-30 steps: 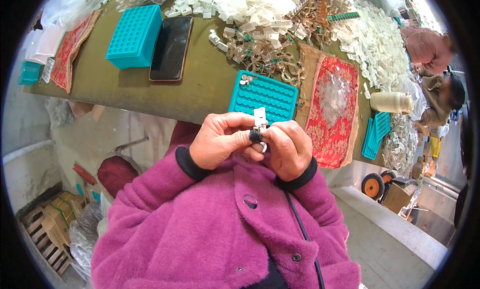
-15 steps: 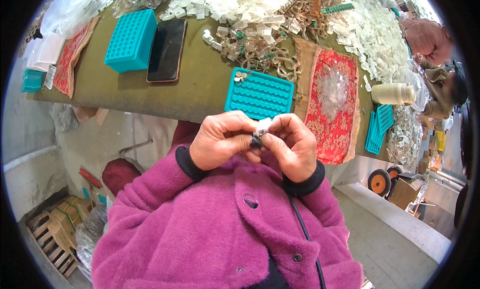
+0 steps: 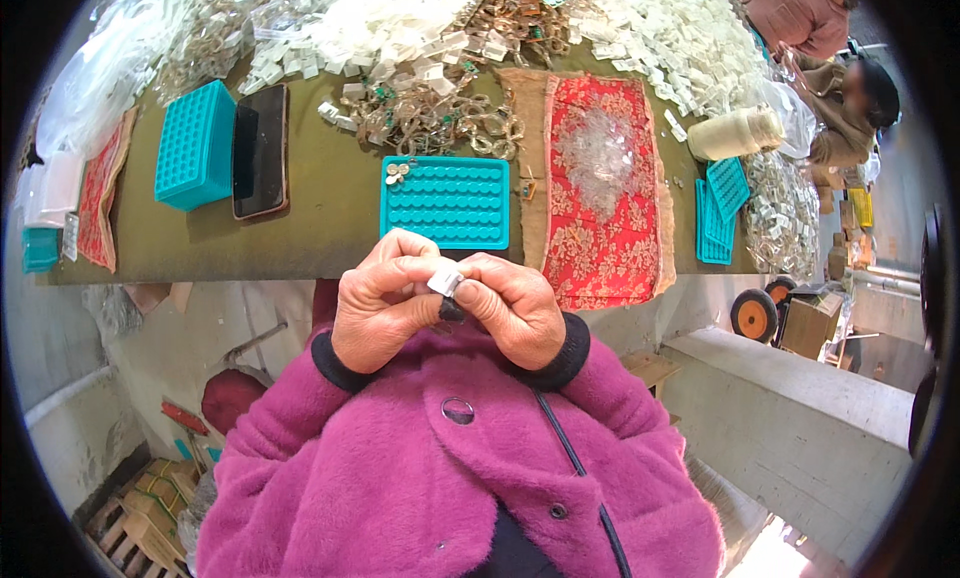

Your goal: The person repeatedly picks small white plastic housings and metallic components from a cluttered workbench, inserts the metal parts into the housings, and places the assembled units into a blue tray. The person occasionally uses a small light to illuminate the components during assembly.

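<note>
Just past the table's near edge, in front of my chest, my left hand (image 3: 385, 303) and my right hand (image 3: 515, 310) meet with fingers pinched together. Between their fingertips is a small white plastic casing (image 3: 445, 281), gripped from both sides. Something small and black (image 3: 452, 309) shows right below the casing among the fingers; its kind is unclear. Beyond my hands lies a teal tray (image 3: 445, 218) with rows of round hollows. A few small silvery discs (image 3: 397, 173) sit in its far left corner.
Left of the tray stand a teal block with holes (image 3: 195, 153) and a phone (image 3: 260, 153). A red patterned cloth (image 3: 600, 253) bears clear small pieces. Behind are tangled bands (image 3: 440, 123) and heaped white casings (image 3: 660, 48). Two people (image 3: 850, 108) are at far right.
The view has shifted, so the table's things appear further left. My hands have tilted the white casing, and more of it now shows between the fingertips.
</note>
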Tool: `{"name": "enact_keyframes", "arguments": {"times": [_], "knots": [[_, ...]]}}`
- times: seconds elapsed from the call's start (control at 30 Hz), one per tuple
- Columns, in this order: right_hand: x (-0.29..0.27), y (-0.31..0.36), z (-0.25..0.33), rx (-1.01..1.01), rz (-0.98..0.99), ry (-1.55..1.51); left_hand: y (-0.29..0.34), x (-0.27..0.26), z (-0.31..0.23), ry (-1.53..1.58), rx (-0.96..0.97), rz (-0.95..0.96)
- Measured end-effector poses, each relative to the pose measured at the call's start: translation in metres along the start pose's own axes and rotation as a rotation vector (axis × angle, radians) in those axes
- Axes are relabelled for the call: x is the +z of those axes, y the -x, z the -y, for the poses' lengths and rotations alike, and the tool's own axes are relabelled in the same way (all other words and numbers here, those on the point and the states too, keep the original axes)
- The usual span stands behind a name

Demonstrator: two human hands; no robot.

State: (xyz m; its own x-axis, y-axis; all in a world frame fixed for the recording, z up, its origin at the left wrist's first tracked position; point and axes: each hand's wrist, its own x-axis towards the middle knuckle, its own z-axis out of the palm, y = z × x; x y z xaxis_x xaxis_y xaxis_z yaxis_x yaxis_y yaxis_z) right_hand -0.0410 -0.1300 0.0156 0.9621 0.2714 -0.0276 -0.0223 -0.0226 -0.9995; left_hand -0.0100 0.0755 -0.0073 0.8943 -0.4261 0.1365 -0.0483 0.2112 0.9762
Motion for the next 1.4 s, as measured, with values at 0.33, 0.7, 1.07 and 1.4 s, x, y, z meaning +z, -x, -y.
{"name": "enact_keyframes", "arguments": {"times": [0.33, 0.7, 1.07, 1.4], "knots": [[-0.012, 0.009, 0.002, 0.097, 0.018, -0.056, -0.006, 0.011, -0.005, 0.321, -0.19, -0.031], [-0.043, 0.021, -0.01, 0.354, 0.031, -0.402, -0.029, 0.011, -0.012, -0.458, 0.144, 0.12], [-0.049, 0.03, 0.007, 0.258, -0.001, -0.184, -0.035, 0.04, -0.013, -0.538, 0.197, 0.142], [-0.083, 0.044, -0.017, 0.001, -0.346, 0.304, -0.035, 0.053, 0.002, -0.371, -0.002, 0.151]]}}
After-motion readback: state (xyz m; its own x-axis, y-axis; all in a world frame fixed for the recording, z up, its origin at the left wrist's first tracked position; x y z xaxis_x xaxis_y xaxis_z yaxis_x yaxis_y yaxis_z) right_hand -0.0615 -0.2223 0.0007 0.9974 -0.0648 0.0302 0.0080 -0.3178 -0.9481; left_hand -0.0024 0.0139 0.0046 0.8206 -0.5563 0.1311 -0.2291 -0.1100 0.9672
